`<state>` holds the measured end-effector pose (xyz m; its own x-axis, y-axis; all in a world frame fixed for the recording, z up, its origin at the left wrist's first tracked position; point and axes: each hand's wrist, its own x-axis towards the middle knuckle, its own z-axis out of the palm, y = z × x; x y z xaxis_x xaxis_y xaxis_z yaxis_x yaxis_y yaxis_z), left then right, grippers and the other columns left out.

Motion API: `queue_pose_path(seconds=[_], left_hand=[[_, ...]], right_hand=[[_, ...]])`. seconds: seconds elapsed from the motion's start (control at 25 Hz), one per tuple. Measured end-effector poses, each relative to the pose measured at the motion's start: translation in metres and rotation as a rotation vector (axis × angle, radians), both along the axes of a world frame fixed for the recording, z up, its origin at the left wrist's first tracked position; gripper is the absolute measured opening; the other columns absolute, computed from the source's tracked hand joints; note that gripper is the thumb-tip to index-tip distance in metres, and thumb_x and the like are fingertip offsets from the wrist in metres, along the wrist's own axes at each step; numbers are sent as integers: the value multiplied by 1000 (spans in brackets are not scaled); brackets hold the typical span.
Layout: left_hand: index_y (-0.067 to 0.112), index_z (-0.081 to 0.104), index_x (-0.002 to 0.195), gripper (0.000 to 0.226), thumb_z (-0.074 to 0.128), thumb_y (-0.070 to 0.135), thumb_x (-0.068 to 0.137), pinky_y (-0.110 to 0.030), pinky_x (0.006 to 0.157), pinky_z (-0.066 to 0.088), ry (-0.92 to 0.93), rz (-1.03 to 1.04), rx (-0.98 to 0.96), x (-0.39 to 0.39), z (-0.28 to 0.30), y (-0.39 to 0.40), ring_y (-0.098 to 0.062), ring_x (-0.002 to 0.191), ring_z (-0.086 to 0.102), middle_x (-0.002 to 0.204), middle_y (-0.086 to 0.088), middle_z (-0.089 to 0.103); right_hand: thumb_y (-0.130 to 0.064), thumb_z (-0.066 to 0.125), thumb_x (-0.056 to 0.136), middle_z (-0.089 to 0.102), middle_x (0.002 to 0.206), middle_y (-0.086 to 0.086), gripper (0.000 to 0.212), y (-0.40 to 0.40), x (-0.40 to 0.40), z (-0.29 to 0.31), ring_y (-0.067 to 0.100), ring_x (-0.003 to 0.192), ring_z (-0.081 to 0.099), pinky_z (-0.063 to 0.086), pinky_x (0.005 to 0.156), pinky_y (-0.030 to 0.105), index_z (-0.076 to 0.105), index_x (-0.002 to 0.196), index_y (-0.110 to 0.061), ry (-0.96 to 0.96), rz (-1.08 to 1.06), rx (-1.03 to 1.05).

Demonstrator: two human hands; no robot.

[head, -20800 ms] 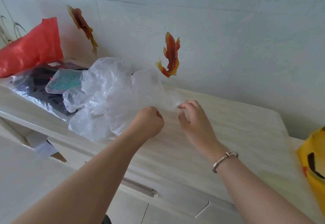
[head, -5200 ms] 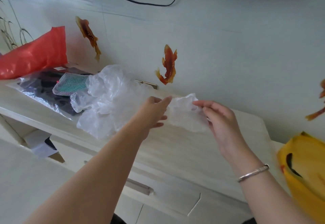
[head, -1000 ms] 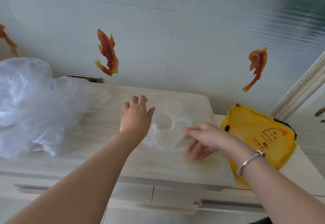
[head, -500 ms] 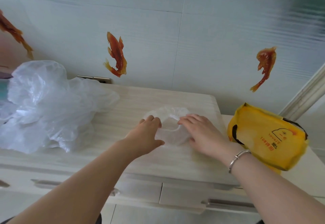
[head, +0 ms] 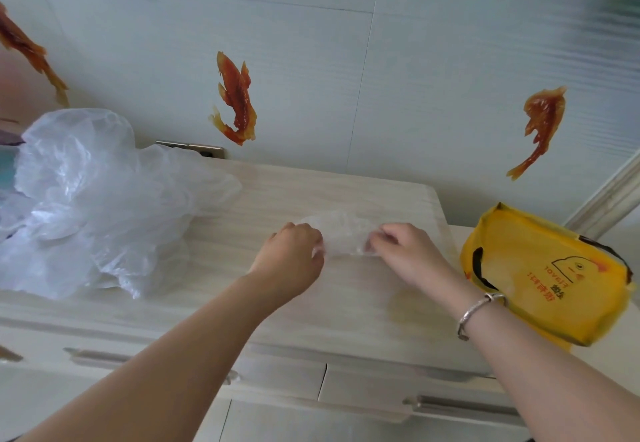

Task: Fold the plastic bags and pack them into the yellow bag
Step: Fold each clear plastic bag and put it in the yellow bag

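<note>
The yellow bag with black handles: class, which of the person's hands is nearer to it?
Right. The right hand pinches the small clear plastic bag just left of the yellow bag; the left hand is farther left.

Pale wood cabinet top (head: 311, 192) under clear bags (head: 97, 199), small folded bag (head: 343, 233)

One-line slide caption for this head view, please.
Both hands, left and right, pinch a small clear plastic bag on the cabinet top, yellow bag alongside.

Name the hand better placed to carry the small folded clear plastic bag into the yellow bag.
Right hand. It pinches the right end of the small folded clear plastic bag and lies beside the yellow bag; the left hand grips the far end.
</note>
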<state>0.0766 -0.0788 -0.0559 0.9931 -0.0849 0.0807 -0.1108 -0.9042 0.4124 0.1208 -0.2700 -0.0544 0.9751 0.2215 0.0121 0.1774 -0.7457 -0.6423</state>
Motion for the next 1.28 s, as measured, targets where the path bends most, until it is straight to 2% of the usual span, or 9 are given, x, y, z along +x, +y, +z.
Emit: queue_pose_path(seconds=[0.08, 0.2, 0.36, 0.48, 0.64, 0.8, 0.92, 1.04, 1.28], left_hand=[[4, 63, 84, 21, 47, 16, 91, -30, 66, 39, 86, 142, -201, 8, -3, 1, -31, 86, 58, 83, -9, 63], [-6, 66, 82, 27, 48, 13, 89, -35, 73, 52, 243, 302, -437, 18, -8, 6, -32, 83, 67, 84, -16, 72], [6, 59, 74, 30, 43, 22, 93, -32, 70, 52, 248, 385, -291, 16, -12, 6, -32, 81, 66, 85, -12, 71], [10, 58, 93, 21, 41, 23, 94, -29, 65, 41, 209, 425, -71, 11, -8, 0, -33, 88, 62, 98, -9, 66], [11, 44, 113, 21, 42, 11, 92, -32, 67, 38, 230, 432, -40, 7, -2, -7, -32, 94, 57, 105, -7, 57], [17, 45, 110, 31, 48, 3, 83, -28, 84, 30, -84, 313, 25, 5, 3, -9, -26, 108, 39, 112, 0, 45], [20, 59, 97, 24, 52, 2, 83, -27, 81, 36, -227, 56, -56, 5, 6, -12, -20, 99, 44, 99, 5, 46], [20, 62, 102, 22, 52, 7, 88, -28, 72, 40, -97, 8, -111, 3, 1, -14, -20, 89, 53, 98, 4, 49], [24, 56, 124, 34, 57, 23, 90, -31, 85, 47, 141, 11, -156, 8, -10, -5, -23, 98, 55, 101, 2, 45]], right_hand=[[-24, 48, 94, 68, 79, 14, 33, 0, 6, -1, 24, 74, 59, 43, 65, 29, 68, 71, -10, 28, -66, 52], [-25, 48, 96, 69, 77, 10, 38, 0, 11, -9, 20, 71, 58, 39, 60, 23, 64, 64, -14, 59, -131, 19], [-29, 46, 95, 60, 68, 6, 35, 4, 13, -21, 30, 74, 57, 40, 64, 35, 50, 66, -10, -15, -142, -120], [-30, 42, 97, 61, 82, 4, 19, 12, 10, -23, 31, 84, 57, 34, 70, 36, 46, 85, -16, -175, -80, -414], [-27, 51, 93, 58, 100, 7, 22, 19, 6, -23, 32, 94, 58, 33, 69, 37, 45, 109, -13, -401, -42, -617], [-16, 75, 72, 51, 92, 8, 31, 21, 0, -18, 31, 84, 51, 38, 66, 37, 53, 94, -13, -568, -34, -544], [-12, 63, 85, 46, 94, 2, 15, 26, -5, -5, 26, 83, 50, 36, 68, 34, 52, 95, -14, -485, -2, -356], [-12, 56, 90, 42, 88, -7, 10, 24, -9, -3, 18, 78, 50, 31, 63, 29, 55, 99, -17, -391, 48, -178], [-29, 50, 96, 45, 111, 3, 34, 13, -5, -19, 24, 103, 53, 45, 85, 34, 51, 128, -21, -111, 95, -307]])
